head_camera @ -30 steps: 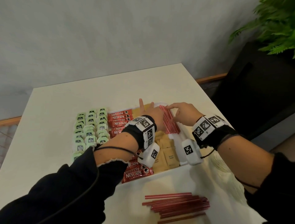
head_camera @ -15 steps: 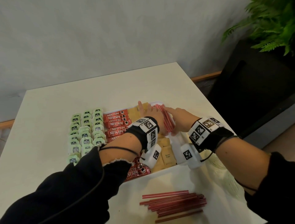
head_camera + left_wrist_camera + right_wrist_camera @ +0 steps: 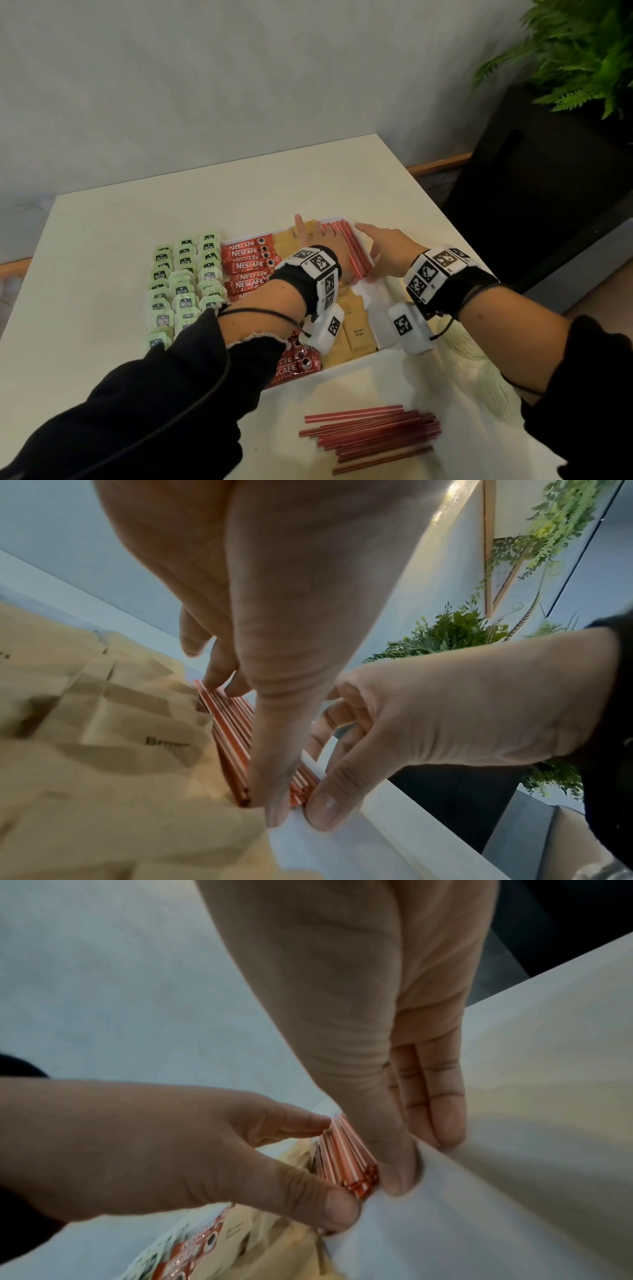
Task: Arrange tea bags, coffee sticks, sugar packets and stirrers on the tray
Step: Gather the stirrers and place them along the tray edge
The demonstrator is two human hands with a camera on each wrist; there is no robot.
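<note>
Item: stirrers (image 3: 352,251), squared between my left hand (image 3: 325,245) and right hand (image 3: 387,253), fingers straight, apparently pressing; uneven pressure may scatter them.

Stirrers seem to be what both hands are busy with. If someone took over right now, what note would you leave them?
Left hand: fingers straight, pressing the left side of the stirrer bundle on the tray.
Right hand: fingers straight against the bundle's right side, thumb at its near end; the two hands are squaring it up.
Tray: green tea bags far left, Nescafe coffee sticks next, brown sugar packets in the middle, stirrers at the back right.
Done: tea, coffee and sugar laid out in rows.
Left: finish aligning this bundle, then bring over the loose stirrers lying on the table in front of the tray.
</note>
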